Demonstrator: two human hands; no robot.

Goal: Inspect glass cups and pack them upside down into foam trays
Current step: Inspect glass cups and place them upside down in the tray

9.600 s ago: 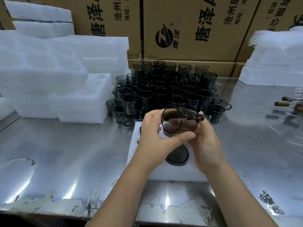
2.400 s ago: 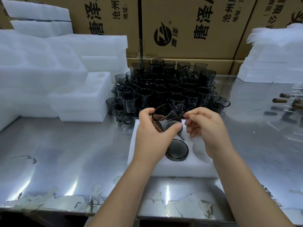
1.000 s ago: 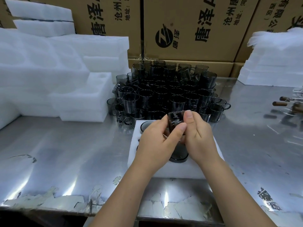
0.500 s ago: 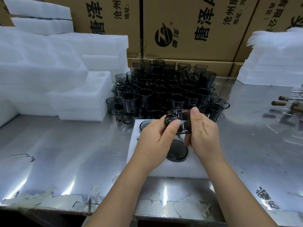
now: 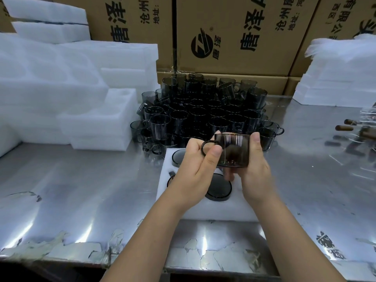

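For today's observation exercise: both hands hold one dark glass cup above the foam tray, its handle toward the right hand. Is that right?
No. The head view shows the cup with its handle toward the left hand; the right hand grips the opposite side, above the foam tray.

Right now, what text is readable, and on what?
"唐泽": large, sideways, on the middle cardboard box; also by its round logo.
"沧州唐", "地址": smaller lines there, cut off.
"唐泽": left cardboard box.
Right cardboard box: cropped, unreadable.
Dark print on the steel table: unreadable.
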